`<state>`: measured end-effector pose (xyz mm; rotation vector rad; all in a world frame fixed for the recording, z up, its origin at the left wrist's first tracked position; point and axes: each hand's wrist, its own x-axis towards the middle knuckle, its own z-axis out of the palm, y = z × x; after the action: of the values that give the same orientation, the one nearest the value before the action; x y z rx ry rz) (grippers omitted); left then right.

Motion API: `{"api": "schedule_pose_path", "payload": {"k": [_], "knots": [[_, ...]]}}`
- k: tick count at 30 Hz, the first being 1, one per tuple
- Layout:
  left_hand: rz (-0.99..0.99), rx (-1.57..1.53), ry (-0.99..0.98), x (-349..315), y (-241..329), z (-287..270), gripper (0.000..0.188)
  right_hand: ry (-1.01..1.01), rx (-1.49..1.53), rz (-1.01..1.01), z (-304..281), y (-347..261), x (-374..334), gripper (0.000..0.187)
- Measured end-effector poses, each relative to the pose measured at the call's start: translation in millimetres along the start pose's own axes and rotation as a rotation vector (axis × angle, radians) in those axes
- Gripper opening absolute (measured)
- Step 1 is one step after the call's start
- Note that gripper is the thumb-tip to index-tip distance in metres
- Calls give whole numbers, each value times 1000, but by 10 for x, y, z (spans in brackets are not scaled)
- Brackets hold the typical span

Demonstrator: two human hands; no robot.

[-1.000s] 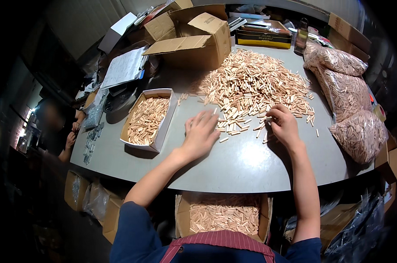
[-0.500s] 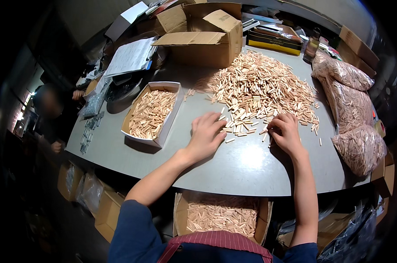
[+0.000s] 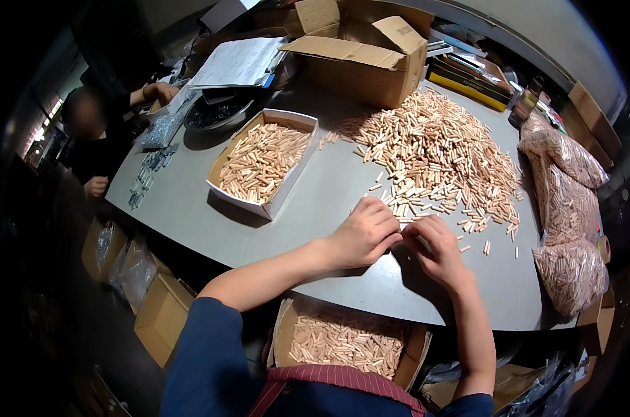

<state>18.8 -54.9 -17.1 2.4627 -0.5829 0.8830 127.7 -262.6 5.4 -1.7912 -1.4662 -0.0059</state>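
Note:
A large heap of short wooden dowels [image 3: 440,149] covers the far right half of the grey table [image 3: 273,240]. At its near edge my left hand [image 3: 365,233] has its fingers curled together, with the thumb toward the right hand. My right hand [image 3: 434,247] is bent in a pinch just beside it, the fingertips of both nearly meeting. Whatever lies between the fingers is hidden. Several loose dowels are scattered around the hands. To the left stands a white-sided open box [image 3: 287,187] filled with dowels.
Bagged dowels [image 3: 569,201] line the right edge. A cardboard box [image 3: 353,73] stands behind the heap, a clipboard with papers [image 3: 238,62] over a dark bowl [image 3: 217,115] at back left. A dowel-filled carton [image 3: 280,333] sits below the front edge. A co-worker's hand [image 3: 160,92] is at far left.
My hands have come together, the left moving right and the right moving left, away from the heap's edge. The view has turned a little. The co-worker's arm has reached farther over the table.

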Motion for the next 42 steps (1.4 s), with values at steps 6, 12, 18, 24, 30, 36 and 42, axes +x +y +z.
{"api": "schedule_pose_path", "payload": {"k": [6,12,18,24,30,36,42], "knots": [[-1152,-957,175,368,64,-456,19,303,-19,195,-70,291,-122,30],[-778,-1387,900,124,-691,-899,27,343,-58,281,-62,420,-62,30],[-991,-899,165,300,-319,-420,21,-16,-366,48,-49,379,-24,46],[-236,-121,38,549,-634,149,11,-91,-225,-9,-162,363,-29,32],[-166,124,20,695,-793,463,10,111,-222,-22,-229,411,-59,17],[-110,353,-50,692,-667,497,19,197,-244,37,-290,573,-167,17],[-122,362,-106,551,-614,346,18,255,-165,109,-296,593,-153,34]]}}
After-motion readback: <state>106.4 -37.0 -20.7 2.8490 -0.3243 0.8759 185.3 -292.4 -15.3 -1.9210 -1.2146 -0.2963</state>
